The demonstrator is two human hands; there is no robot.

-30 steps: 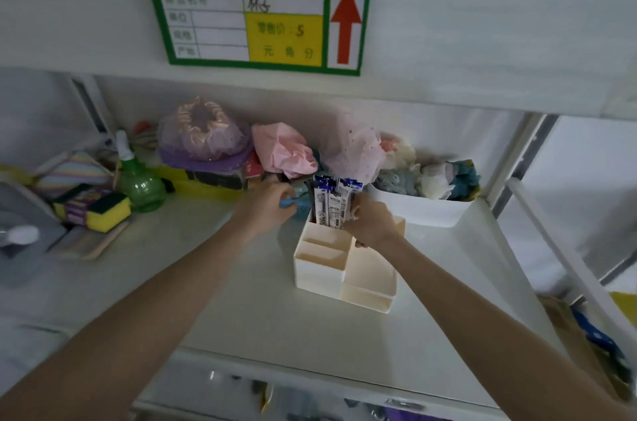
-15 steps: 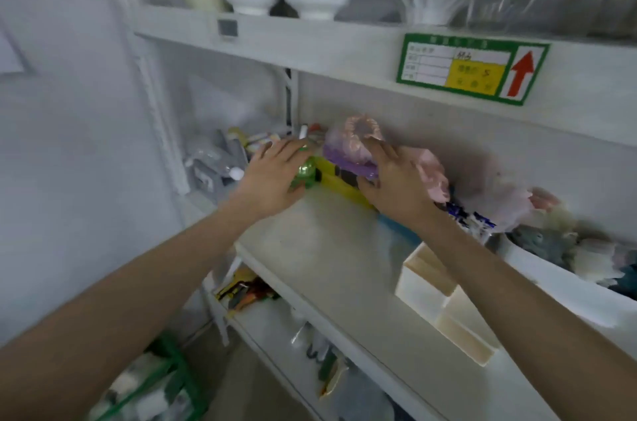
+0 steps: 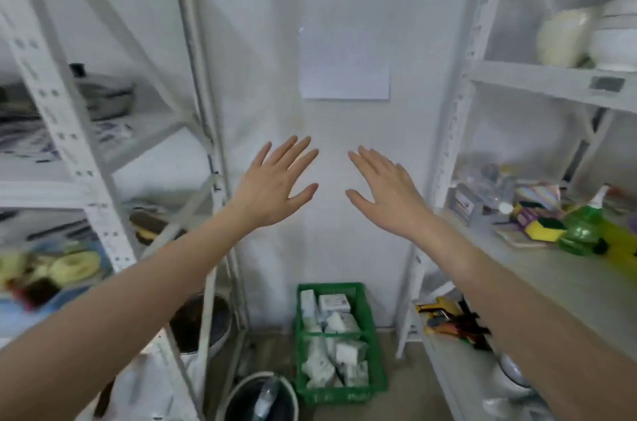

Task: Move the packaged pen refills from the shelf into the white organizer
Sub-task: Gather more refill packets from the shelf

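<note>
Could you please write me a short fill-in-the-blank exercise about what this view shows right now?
1. Both the left hand and the right hand are ____, fingers spread and holding nothing.
2. The crate of small boxes on the floor is ____ in colour.
3. The sheet of paper is fixed to the ____ ahead.
4. The green spray bottle stands on the shelf to the person's ____.

Missing words: open; green; wall; right

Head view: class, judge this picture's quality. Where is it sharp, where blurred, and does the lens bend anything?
Head view: the left hand and right hand, both spread open and holding nothing, are fairly sharp; the shelf goods at the far left edge smear with blur; the green bottle is soft; the rack uprights lean and bow, wide-angle distortion; light is even, without hard shadows or glare.
</note>
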